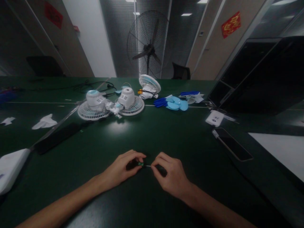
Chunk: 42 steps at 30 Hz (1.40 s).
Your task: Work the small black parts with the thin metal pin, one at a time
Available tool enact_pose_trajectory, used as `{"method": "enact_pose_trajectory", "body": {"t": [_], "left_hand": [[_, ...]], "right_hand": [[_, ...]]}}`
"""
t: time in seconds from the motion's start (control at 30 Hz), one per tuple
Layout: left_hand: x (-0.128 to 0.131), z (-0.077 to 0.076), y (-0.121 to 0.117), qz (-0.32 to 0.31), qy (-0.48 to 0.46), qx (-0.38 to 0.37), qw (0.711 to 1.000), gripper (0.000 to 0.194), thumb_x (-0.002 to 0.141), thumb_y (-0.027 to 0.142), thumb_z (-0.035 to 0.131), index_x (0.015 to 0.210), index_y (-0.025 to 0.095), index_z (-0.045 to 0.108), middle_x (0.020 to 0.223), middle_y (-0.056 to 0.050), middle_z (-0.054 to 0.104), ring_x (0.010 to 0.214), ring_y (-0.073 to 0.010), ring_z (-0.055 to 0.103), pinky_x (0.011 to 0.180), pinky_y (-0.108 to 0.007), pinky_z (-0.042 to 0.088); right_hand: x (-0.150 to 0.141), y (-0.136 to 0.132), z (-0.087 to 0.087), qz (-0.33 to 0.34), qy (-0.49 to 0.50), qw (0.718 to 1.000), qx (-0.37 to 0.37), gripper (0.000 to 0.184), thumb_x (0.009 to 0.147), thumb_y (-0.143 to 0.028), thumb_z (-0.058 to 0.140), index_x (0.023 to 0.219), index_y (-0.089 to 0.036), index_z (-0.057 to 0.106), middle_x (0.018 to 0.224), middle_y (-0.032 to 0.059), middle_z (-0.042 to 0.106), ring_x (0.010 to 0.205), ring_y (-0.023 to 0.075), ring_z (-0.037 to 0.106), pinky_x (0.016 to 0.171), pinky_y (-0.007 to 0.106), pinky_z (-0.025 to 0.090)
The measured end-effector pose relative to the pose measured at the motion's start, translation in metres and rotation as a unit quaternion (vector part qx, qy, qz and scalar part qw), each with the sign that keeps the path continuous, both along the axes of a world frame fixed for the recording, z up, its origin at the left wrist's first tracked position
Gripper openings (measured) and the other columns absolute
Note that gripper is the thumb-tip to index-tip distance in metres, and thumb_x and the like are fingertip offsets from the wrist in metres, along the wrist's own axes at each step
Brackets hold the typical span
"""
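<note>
Table [152, 136], dark green, fills the view; a big black floor fan [148, 44] stands behind its far edge, with red signs [231, 24] on the walls whose writing is too blurred to read. Laptop [258, 79], dark and open, sits at the far right. Mid-table lie three small white desk fans in pieces: two grilles face down with motor housings up [95, 104] [129, 103], a third grille [149, 84] tilted behind them. Just right of these, a heap of light blue blades [175, 104] beside blue gloves [159, 102]. Phone [232, 144] lies flat, screen dark, at right, with a white tag [215, 118] beyond it; its print is not legible. Near edge, centre: left hand [123, 169] curled, fingers pinched closed around the dark handle of a small screwdriver [140, 164], green collar showing at the fingertips. Tool's long axis runs left to right, low over the tabletop, thin metal shaft pointing toward the right hand [169, 174]. Right thumb and forefinger pinch narrowly at the shaft's tip; whether they hold a separate small part cannot be told. Hands near, not touching.
</note>
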<state>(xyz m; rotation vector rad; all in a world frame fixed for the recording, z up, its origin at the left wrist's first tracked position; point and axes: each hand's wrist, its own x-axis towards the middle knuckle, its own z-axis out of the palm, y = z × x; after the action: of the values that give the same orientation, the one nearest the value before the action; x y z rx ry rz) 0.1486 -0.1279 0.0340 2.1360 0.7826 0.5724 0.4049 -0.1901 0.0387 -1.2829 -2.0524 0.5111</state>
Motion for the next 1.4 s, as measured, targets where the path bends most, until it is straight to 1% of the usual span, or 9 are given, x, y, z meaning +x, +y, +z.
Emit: {"method": "enact_pose_trajectory", "body": {"t": [0.2,0.3,0.4,0.5,0.67,0.93,1.1,1.27,1.4], "left_hand": [[0.005,-0.002,-0.007,-0.02,0.011,-0.017,1.0,0.037,0.1,0.019,0.067,0.135,0.029,0.063,0.113,-0.004,0.07,0.1,-0.0188,0.067,0.088,-0.032,0.054],[0.007,-0.001,-0.008,-0.024,0.008,0.005,1.0,0.038,0.099,0.017,0.067,0.135,0.028,0.062,0.113,-0.005,0.07,0.103,-0.0205,0.066,0.092,-0.035,0.054],[0.008,0.0,-0.009,-0.034,0.008,0.032,0.999,0.04,0.099,0.016,0.065,0.137,0.027,0.06,0.116,-0.006,0.069,0.106,-0.022,0.064,0.094,-0.038,0.052],[0.007,0.0,-0.008,-0.037,0.008,0.037,0.999,0.042,0.099,0.016,0.063,0.139,0.028,0.058,0.115,-0.006,0.069,0.105,-0.0218,0.064,0.094,-0.038,0.051],[0.005,-0.001,-0.006,-0.02,-0.007,0.022,1.0,0.044,0.097,0.014,0.063,0.139,0.027,0.058,0.111,-0.005,0.069,0.102,-0.0205,0.065,0.09,-0.036,0.053],[0.005,-0.002,-0.007,-0.023,-0.003,0.014,1.0,0.043,0.098,0.016,0.064,0.139,0.028,0.06,0.113,-0.004,0.07,0.102,-0.0194,0.066,0.091,-0.034,0.053],[0.004,-0.004,-0.007,-0.018,-0.007,0.009,1.0,0.043,0.098,0.017,0.064,0.139,0.028,0.06,0.112,-0.004,0.071,0.099,-0.0184,0.067,0.087,-0.032,0.055],[0.004,-0.006,-0.006,-0.017,0.003,0.017,1.0,0.043,0.098,0.018,0.064,0.139,0.028,0.06,0.113,-0.006,0.07,0.1,-0.0196,0.067,0.088,-0.034,0.055],[0.005,-0.005,-0.007,-0.019,0.001,0.019,1.0,0.044,0.097,0.017,0.065,0.139,0.028,0.059,0.112,-0.005,0.07,0.101,-0.0207,0.067,0.09,-0.036,0.054]], "right_hand": [[-0.004,0.0,-0.003,0.026,0.008,1.0,0.013,0.012,0.098,-0.018,0.061,0.097,-0.022,0.071,0.095,0.0035,0.068,0.077,0.0165,0.067,0.07,0.029,0.05],[-0.004,0.0,-0.002,0.045,0.036,0.998,0.011,0.012,0.1,-0.019,0.061,0.101,-0.022,0.072,0.098,0.0043,0.069,0.081,0.0167,0.068,0.074,0.029,0.053],[-0.001,0.0,0.0,0.037,0.059,0.998,0.009,0.012,0.1,-0.02,0.061,0.101,-0.022,0.073,0.097,0.0049,0.069,0.082,0.0173,0.068,0.075,0.03,0.054],[0.004,-0.002,0.002,0.018,0.04,0.999,0.004,0.012,0.098,-0.019,0.062,0.095,-0.022,0.073,0.093,0.0042,0.069,0.077,0.0169,0.067,0.072,0.029,0.053],[0.006,-0.004,0.003,0.017,-0.002,1.0,0.009,0.011,0.094,-0.017,0.062,0.091,-0.022,0.071,0.089,0.0029,0.069,0.071,0.0159,0.065,0.063,0.028,0.047],[0.003,-0.003,0.003,0.015,-0.009,1.0,0.008,0.011,0.094,-0.017,0.061,0.092,-0.022,0.071,0.09,0.0029,0.068,0.069,0.0154,0.065,0.061,0.029,0.045],[0.002,-0.002,0.003,0.024,-0.001,1.0,0.007,0.011,0.095,-0.017,0.061,0.094,-0.022,0.071,0.092,0.0034,0.068,0.073,0.0164,0.065,0.065,0.03,0.048],[-0.002,-0.002,0.004,0.031,0.015,0.999,0.025,0.012,0.097,-0.017,0.059,0.095,-0.021,0.07,0.092,0.0042,0.068,0.073,0.0162,0.065,0.066,0.03,0.048],[-0.007,0.0,0.001,0.045,0.015,0.998,0.03,0.013,0.1,-0.018,0.059,0.1,-0.021,0.072,0.097,0.0047,0.068,0.078,0.0167,0.067,0.07,0.03,0.051]]}}
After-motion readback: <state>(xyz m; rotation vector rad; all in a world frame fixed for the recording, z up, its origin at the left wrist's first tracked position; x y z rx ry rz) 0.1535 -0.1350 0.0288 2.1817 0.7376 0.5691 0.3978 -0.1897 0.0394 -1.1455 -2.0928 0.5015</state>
